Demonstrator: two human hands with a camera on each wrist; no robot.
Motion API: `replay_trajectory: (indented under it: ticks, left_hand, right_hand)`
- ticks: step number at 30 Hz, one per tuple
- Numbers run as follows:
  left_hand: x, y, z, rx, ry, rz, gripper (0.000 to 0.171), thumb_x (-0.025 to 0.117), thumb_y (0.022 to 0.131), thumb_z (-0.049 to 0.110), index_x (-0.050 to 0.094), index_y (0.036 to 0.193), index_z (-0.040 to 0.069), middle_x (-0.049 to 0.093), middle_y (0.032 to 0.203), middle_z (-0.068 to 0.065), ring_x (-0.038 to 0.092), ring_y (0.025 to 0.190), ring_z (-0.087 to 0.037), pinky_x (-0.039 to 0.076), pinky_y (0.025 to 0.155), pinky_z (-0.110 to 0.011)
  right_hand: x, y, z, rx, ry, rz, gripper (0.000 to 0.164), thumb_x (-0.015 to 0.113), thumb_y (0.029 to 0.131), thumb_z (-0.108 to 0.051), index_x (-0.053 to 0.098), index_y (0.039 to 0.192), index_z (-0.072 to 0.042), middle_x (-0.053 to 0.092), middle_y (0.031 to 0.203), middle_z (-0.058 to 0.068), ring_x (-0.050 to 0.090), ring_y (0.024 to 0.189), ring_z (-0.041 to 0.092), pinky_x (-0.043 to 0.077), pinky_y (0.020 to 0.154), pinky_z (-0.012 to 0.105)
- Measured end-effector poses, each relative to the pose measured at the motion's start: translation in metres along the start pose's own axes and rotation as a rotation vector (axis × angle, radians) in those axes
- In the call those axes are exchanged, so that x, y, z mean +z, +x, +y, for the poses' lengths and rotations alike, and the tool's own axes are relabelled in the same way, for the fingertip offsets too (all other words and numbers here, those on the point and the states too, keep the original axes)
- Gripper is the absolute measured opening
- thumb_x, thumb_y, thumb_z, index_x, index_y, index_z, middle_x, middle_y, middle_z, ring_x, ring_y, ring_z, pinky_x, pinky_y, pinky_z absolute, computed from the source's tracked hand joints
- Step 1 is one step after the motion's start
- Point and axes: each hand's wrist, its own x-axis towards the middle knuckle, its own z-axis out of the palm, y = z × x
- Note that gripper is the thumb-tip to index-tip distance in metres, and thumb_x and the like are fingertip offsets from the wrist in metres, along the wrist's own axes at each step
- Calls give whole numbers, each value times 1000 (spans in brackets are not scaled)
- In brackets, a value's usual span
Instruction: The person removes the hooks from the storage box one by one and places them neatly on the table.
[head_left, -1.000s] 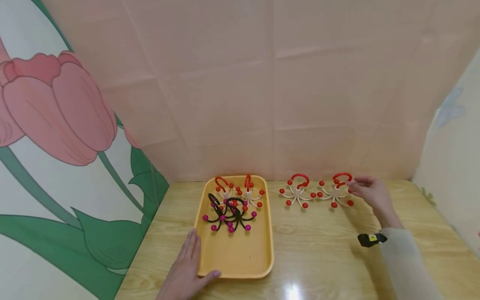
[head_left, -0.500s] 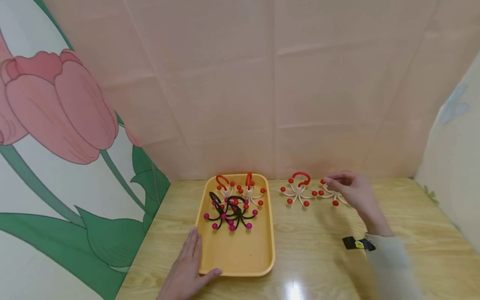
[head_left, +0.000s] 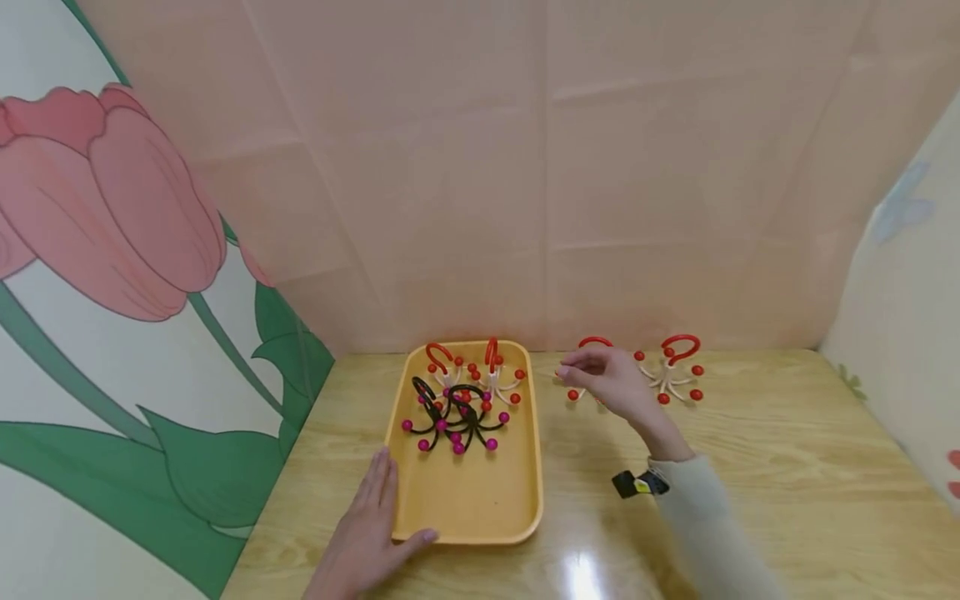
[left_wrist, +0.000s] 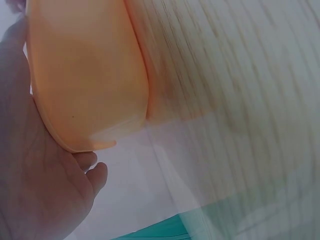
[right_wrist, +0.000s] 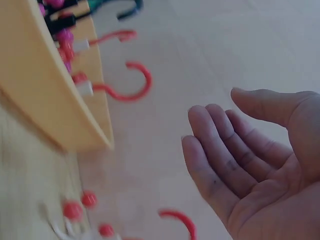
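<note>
My left hand (head_left: 362, 527) lies along the left side of a yellow tray (head_left: 467, 508), fingers straight, the thumb at its front rim. In the tray are two black hooks (head_left: 471, 417) with magenta ball-tipped arms. Behind them are two red hooks (head_left: 491, 357) on white, red-ball-tipped arms. My right hand (head_left: 615, 387) hovers above the table, in front of a red-and-white hook (head_left: 596, 341) that it partly hides. The right wrist view shows this hand (right_wrist: 250, 170) with loosely curved fingers and nothing in the grasp. Another red-and-white hook (head_left: 681, 338) stands farther right.
The tray stands on a wood-grain table (head_left: 780, 467). A pinkish sheet (head_left: 525, 167) hangs behind the table's back edge. A wall with painted tulips (head_left: 150, 208) rises on the left, and a pale panel (head_left: 907, 333) on the right.
My right hand has moved left, from the far-right hook to the one nearer the tray. The far-right hook is uncovered again. My left hand stays at the tray.
</note>
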Motion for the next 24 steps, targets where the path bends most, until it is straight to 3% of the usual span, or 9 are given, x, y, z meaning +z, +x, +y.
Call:
replay_trajectory:
  ticks: [7, 11, 18, 24]
  left_hand:
    - [-1, 4, -1, -17, -19, -20, 129, 48, 82, 94, 15, 168, 4, -2, 179, -12, 3, 167, -35, 24, 132, -57]
    - [2, 4, -2, -16, -17, -19, 129, 47, 82, 95, 14, 168, 4, -2, 179, -13, 4, 167, -36, 23, 133, -57]
    - [3, 3, -5, 12, -17, 6, 126, 48, 85, 92, 17, 168, 3, -1, 179, -14, 4, 167, -35, 24, 132, -57]
    - [3, 3, -4, 2, -26, -4, 127, 47, 84, 94, 16, 168, 4, -2, 179, -13, 3, 167, -35, 24, 132, -58]
  right_hand:
    - [51, 20, -4, 22, 77, -108, 27, 75, 99, -17, 74, 117, 3, 80, 106, 18, 77, 86, 14, 67, 81, 38]
    - [77, 26, -3, 36, 55, -147, 25, 76, 97, -17, 75, 115, 0, 80, 103, 13, 77, 85, 16, 66, 80, 37]
    - [105, 33, 3, 24, 61, -163, 24, 81, 93, -16, 77, 114, -4, 80, 102, 12, 77, 95, 32, 65, 85, 49]
    - [118, 37, 6, 46, 18, -178, 24, 81, 92, -13, 76, 113, -1, 79, 103, 12, 75, 90, 17, 62, 77, 30]
